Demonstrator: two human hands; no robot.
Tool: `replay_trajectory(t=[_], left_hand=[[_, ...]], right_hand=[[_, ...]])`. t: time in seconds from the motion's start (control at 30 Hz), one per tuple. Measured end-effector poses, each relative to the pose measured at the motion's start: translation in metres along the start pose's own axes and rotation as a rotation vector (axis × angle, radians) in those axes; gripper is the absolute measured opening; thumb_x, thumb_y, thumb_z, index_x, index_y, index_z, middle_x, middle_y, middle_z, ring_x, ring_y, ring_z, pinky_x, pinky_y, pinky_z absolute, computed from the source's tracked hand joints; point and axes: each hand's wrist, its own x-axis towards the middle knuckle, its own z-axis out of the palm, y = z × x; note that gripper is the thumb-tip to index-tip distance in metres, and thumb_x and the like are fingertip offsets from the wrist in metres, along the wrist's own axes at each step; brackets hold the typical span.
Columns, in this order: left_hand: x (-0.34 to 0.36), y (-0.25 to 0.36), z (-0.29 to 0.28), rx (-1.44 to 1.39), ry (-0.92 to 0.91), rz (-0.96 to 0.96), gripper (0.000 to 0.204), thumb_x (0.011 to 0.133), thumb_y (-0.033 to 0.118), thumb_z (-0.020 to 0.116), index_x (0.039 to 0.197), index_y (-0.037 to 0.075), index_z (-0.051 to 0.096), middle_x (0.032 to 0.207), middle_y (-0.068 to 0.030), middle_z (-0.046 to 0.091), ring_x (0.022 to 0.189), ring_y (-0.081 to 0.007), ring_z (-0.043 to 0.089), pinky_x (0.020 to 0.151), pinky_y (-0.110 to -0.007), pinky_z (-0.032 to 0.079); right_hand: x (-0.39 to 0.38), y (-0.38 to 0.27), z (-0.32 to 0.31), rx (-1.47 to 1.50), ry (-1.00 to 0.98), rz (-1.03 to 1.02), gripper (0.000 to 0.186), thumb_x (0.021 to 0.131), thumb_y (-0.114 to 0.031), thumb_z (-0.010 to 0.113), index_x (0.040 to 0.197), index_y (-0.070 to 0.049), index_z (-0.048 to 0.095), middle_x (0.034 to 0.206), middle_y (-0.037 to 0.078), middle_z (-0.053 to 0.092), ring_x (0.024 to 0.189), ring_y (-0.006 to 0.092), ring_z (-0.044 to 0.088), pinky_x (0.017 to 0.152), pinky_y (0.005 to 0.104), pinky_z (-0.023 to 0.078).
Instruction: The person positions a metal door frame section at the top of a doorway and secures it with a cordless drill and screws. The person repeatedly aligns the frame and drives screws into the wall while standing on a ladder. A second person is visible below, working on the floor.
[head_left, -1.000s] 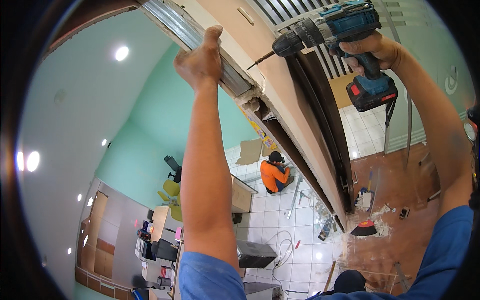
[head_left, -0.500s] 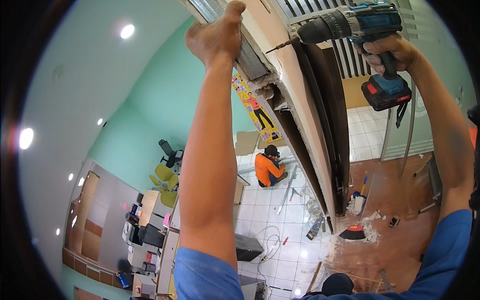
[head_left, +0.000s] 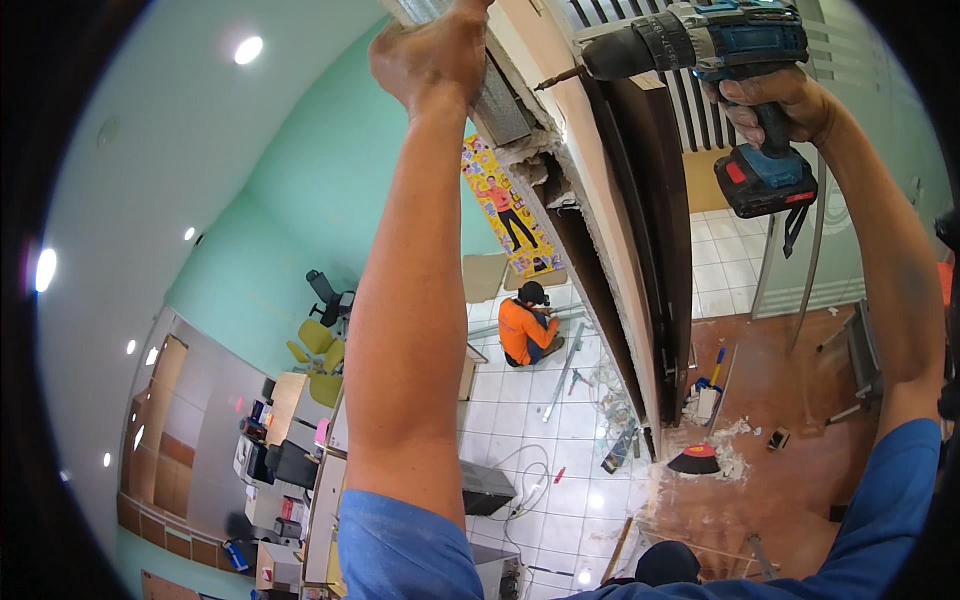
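High at the top, my left hand [head_left: 430, 62] is closed round a grey metal channel [head_left: 503, 118] set along the broken edge of a wall; its fingertips are partly hidden. My right hand [head_left: 775, 100] grips the handle of a blue and black cordless drill [head_left: 715, 40], with its battery [head_left: 765, 182] below the fist. The drill points left, and its slim bit [head_left: 560, 77] ends in front of the pale wall panel [head_left: 560, 45]; whether the tip touches it I cannot tell. Ragged plaster [head_left: 540, 150] shows below the channel.
Far below, a person in an orange top [head_left: 524, 325] crouches on white tiles beside metal strips [head_left: 563, 372]. Dark door panels [head_left: 640, 200] stand right of the wall edge. A red and black broom head [head_left: 695, 459] lies among debris. Desks and chairs [head_left: 318, 337] fill the lower left.
The view has shifted slightly, and my left hand sits a little higher in it. The drill keeps nearly the same place, its bit still close to the wall panel.
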Motion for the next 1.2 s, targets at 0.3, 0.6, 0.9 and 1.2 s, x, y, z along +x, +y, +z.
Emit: replay_trajectory(t=[0.3,0.6,0.9,1.2], left_hand=[[-0.003,0.005,-0.003,-0.069,-0.006,0.031,0.063,0.073,0.047,0.077,0.096,-0.012,0.073,0.094,-0.0284,0.073,0.090,-0.0356,0.072,0.086,-0.041,0.055],[-0.001,0.004,0.000,-0.066,0.042,0.039,0.060,0.071,0.045,0.078,0.093,-0.011,0.074,0.090,-0.0262,0.074,0.086,-0.0346,0.073,0.083,-0.040,0.055],[-0.007,0.010,-0.005,-0.085,0.006,-0.007,0.059,0.071,0.044,0.078,0.093,-0.011,0.073,0.089,-0.0263,0.074,0.084,-0.0351,0.072,0.083,-0.040,0.055],[-0.002,0.000,0.002,-0.016,0.047,0.051,0.045,0.072,0.038,0.081,0.086,-0.004,0.072,0.085,-0.0180,0.074,0.076,-0.0301,0.070,0.077,-0.040,0.056]], right_hand=[[-0.001,-0.005,0.007,0.034,0.020,0.011,0.032,0.088,-0.024,0.076,0.102,0.002,0.063,0.060,0.000,0.052,0.047,0.0096,0.054,0.046,0.0250,0.048],[-0.001,-0.010,0.012,-0.052,0.027,-0.010,0.032,0.086,-0.028,0.077,0.101,-0.001,0.068,0.063,0.002,0.059,0.049,0.0120,0.059,0.051,0.0260,0.052],[-0.001,-0.014,0.017,-0.095,0.060,0.006,0.033,0.084,-0.028,0.079,0.101,-0.001,0.069,0.065,0.002,0.062,0.052,0.0119,0.060,0.054,0.0280,0.053],[0.000,-0.013,0.018,-0.038,0.017,-0.028,0.028,0.090,-0.020,0.076,0.107,0.001,0.067,0.069,0.003,0.061,0.056,0.0128,0.057,0.058,0.0292,0.049]])
